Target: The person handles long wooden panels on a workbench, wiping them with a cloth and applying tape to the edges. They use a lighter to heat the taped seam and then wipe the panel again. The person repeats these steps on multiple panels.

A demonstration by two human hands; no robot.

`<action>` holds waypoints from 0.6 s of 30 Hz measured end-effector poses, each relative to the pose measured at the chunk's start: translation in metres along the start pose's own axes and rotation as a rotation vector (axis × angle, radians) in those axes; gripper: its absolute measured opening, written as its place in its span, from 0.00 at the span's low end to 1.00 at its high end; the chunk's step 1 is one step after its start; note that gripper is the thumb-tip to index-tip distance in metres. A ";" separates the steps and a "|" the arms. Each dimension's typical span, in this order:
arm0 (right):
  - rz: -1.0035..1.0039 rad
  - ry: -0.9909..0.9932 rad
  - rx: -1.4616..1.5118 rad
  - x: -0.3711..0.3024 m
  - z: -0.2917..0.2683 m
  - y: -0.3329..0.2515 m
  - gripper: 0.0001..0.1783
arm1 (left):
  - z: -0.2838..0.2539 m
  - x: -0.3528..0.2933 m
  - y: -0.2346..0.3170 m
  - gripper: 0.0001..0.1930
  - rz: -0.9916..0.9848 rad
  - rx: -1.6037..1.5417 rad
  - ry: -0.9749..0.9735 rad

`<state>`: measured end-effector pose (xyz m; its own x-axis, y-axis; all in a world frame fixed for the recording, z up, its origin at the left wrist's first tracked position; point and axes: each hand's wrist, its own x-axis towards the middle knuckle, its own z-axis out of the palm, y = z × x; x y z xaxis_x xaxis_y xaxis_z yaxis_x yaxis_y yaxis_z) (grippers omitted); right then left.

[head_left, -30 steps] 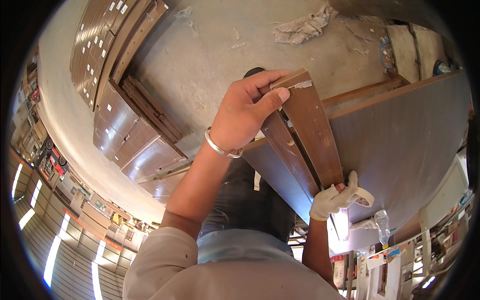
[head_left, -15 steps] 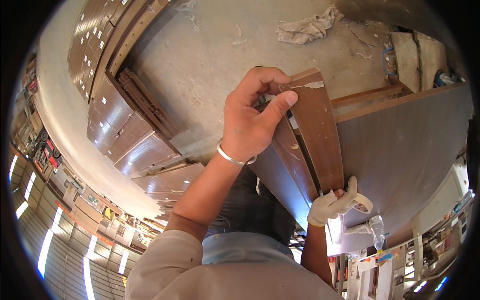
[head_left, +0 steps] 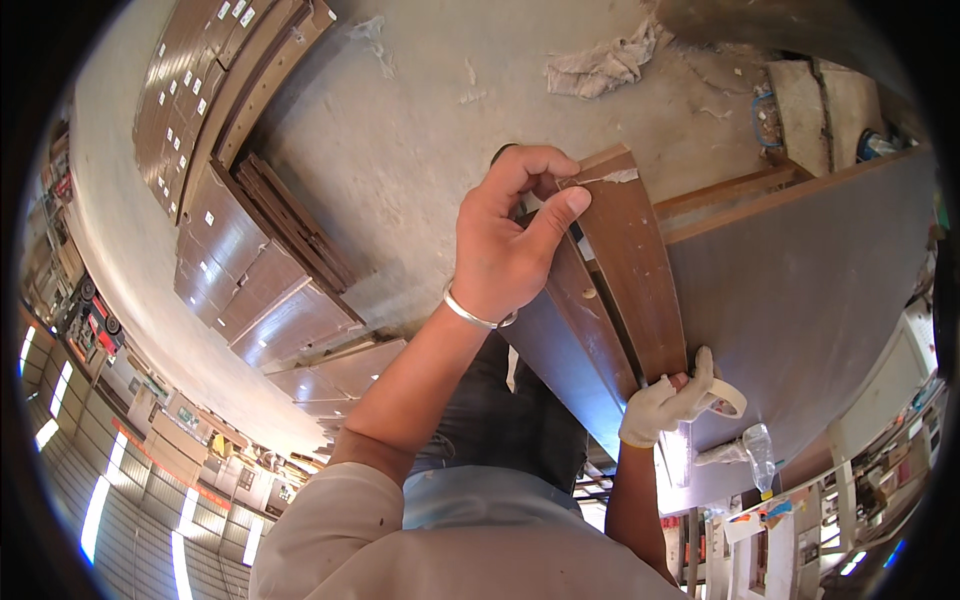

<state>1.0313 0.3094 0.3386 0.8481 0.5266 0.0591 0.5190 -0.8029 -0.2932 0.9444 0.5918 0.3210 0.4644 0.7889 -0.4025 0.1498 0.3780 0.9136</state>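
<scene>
A narrow brown wooden board (head_left: 635, 260) slants across the middle, with a torn clear strip near its far end. My bare left hand (head_left: 515, 235), a silver bangle at its wrist, is closed on that far end, thumb on top. My right hand (head_left: 665, 405), in a pale glove with bare fingertips showing, grips the board's near end. A roll of tape (head_left: 730, 401) rests against the gloved fingers; whether they hold it I cannot tell. Another brown board (head_left: 583, 300) lies alongside on the left, a dark gap between the two.
A large dark panel (head_left: 800, 270) spreads to the right, carrying a plastic bottle (head_left: 759, 458). Stacked brown panels (head_left: 215, 240) with white labels stand on the left. A crumpled cloth (head_left: 600, 68) lies on the concrete floor (head_left: 400, 150).
The view has shifted slightly. Both hands keep their grip on the board, which has hardly moved.
</scene>
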 end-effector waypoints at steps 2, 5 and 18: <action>0.014 -0.002 0.009 0.000 0.000 0.000 0.25 | -0.003 0.002 0.002 0.15 -0.019 0.031 -0.014; 0.069 -0.001 0.033 0.001 0.000 0.000 0.27 | -0.004 0.003 0.006 0.14 -0.049 0.047 -0.037; 0.250 -0.016 -0.163 0.002 -0.011 -0.011 0.39 | -0.087 -0.001 -0.018 0.26 0.037 0.426 -0.283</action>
<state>1.0284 0.3163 0.3530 0.9508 0.3097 -0.0108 0.3052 -0.9420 -0.1394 0.8652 0.6267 0.3003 0.6856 0.6135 -0.3919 0.4439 0.0743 0.8930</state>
